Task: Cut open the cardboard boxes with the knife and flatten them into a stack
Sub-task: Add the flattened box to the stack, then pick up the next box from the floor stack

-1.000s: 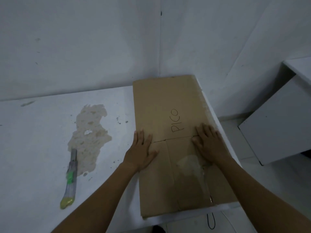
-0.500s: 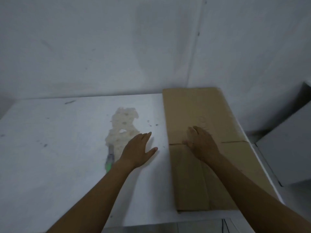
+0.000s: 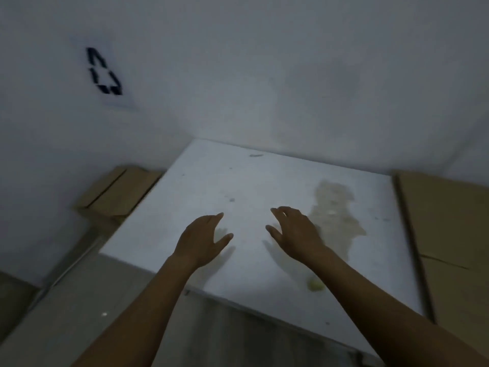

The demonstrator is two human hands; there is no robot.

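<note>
The flattened cardboard (image 3: pixel 449 234) is lying on the right side of the white table (image 3: pixel 238 181), running from the back wall toward the front edge, with a crease line crossing it partway down. A second cardboard box (image 3: pixel 116 194), blurred, is sitting lower than the table top, off the table's left edge and against the wall; a seam line is showing along its top. Of the knife (image 3: pixel 315 286) only a yellow-green end is showing, near the table's front edge just beside the right forearm, which is covering the rest.

The left hand (image 3: pixel 203 239) and the right hand (image 3: pixel 296 234) are reaching out over the middle of the table, near each other but apart. Both have their fingers loosely spread and are gripping nothing. Soft shadows are lying under them, and whether the fingertips are touching the surface cannot be told. Neither hand is on the cardboard or the knife.

A pale brownish stain (image 3: pixel 336 207) is spreading across the table between the right hand and the flattened cardboard. On the left wall a black arrow-shaped mark (image 3: pixel 104 72) is showing, smeared by blur.
</note>
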